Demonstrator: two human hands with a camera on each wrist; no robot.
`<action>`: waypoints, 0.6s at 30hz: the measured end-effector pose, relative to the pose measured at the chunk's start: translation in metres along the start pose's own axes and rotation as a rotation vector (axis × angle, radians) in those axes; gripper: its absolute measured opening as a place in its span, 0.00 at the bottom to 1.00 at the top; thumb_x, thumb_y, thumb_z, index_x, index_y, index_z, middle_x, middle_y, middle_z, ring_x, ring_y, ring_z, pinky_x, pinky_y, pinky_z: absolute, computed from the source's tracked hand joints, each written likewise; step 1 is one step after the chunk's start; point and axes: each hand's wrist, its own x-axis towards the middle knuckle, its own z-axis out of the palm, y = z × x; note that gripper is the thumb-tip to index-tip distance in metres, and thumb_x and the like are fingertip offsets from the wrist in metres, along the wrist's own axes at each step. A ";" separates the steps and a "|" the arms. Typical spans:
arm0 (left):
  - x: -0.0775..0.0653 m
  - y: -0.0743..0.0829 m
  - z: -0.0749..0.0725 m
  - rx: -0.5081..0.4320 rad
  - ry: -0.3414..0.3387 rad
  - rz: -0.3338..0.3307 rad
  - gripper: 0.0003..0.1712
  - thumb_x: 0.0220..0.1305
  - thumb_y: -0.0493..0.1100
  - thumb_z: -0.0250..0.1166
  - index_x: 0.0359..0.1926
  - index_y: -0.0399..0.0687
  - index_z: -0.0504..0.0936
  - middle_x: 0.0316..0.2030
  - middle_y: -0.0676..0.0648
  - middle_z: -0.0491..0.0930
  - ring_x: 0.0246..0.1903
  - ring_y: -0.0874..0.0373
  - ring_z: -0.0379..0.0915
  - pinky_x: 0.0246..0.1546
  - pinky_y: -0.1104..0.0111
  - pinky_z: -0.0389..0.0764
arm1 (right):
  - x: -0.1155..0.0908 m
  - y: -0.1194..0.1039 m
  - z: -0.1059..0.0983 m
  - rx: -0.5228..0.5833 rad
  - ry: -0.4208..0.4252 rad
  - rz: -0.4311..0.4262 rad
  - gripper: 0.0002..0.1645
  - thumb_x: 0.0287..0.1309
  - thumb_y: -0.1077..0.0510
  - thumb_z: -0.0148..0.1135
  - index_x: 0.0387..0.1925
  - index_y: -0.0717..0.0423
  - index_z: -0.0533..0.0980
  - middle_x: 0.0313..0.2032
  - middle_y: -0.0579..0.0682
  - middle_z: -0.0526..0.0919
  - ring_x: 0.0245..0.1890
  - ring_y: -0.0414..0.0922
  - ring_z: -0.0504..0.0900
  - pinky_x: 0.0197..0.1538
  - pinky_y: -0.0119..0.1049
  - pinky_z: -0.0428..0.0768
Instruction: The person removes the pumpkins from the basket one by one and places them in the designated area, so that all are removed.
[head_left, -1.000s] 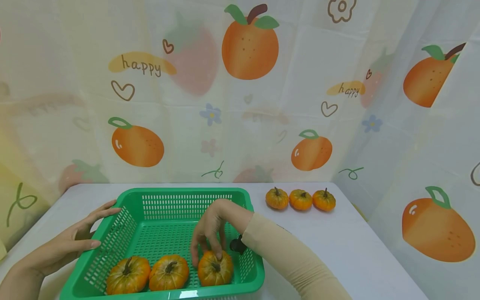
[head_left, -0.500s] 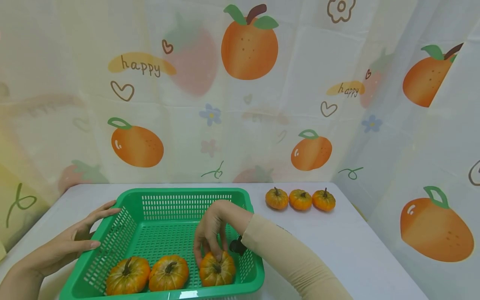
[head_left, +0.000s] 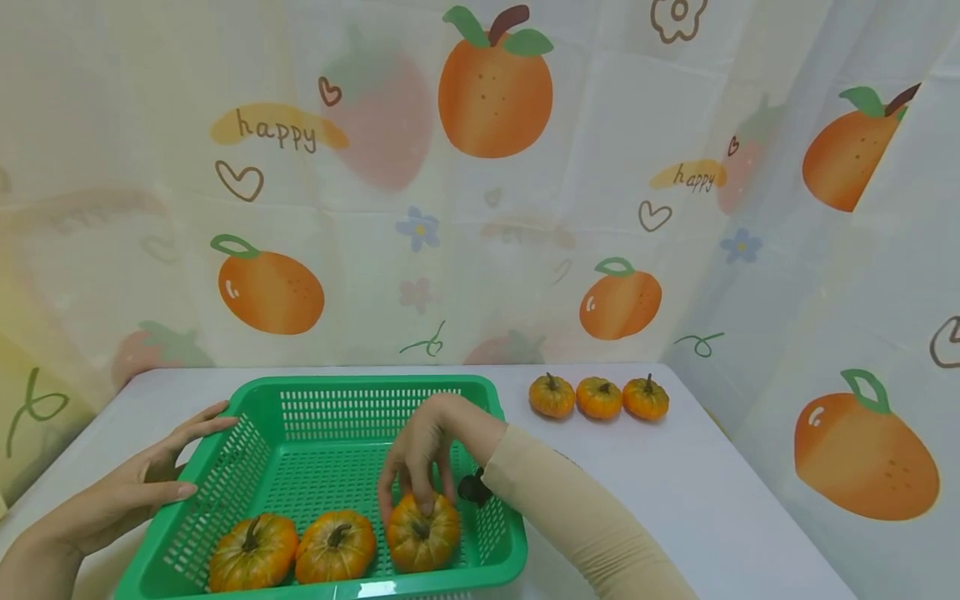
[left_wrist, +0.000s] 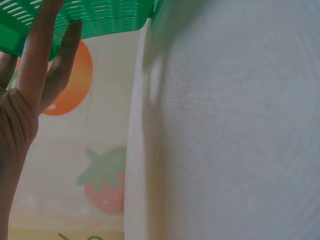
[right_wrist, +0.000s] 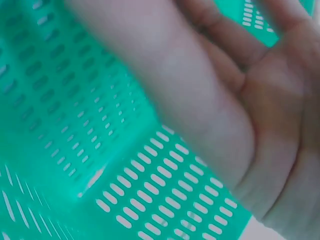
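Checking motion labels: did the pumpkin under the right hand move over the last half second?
Yes, slightly left in the head view: against the green basket, the pumpkin under the right hand is nearer the basket's middle pumpkin.

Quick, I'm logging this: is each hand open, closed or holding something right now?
Left hand: open, touching the side of the green basket.
Right hand: holding the rightmost pumpkin in the basket.

Head view forward-down, wrist views close, basket shared
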 end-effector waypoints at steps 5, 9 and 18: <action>0.000 0.002 0.000 0.001 0.001 0.000 0.43 0.67 0.26 0.44 0.79 0.42 0.38 0.79 0.55 0.19 0.70 0.82 0.27 0.40 0.24 0.60 | -0.005 0.003 -0.004 0.024 0.036 -0.052 0.29 0.56 0.70 0.65 0.55 0.41 0.79 0.45 0.50 0.83 0.44 0.45 0.83 0.43 0.44 0.86; 0.000 0.003 0.001 -0.005 -0.003 0.000 0.43 0.67 0.26 0.44 0.79 0.42 0.38 0.79 0.55 0.19 0.70 0.81 0.26 0.40 0.23 0.58 | -0.009 0.007 -0.008 0.046 0.059 -0.105 0.28 0.57 0.69 0.66 0.56 0.41 0.78 0.48 0.49 0.83 0.46 0.45 0.83 0.43 0.43 0.86; -0.001 0.004 0.001 0.009 -0.001 0.007 0.43 0.66 0.26 0.44 0.78 0.41 0.38 0.79 0.54 0.19 0.70 0.81 0.26 0.41 0.25 0.61 | -0.027 0.012 -0.014 0.081 0.101 -0.231 0.26 0.57 0.67 0.66 0.56 0.42 0.78 0.45 0.50 0.85 0.43 0.47 0.83 0.44 0.44 0.85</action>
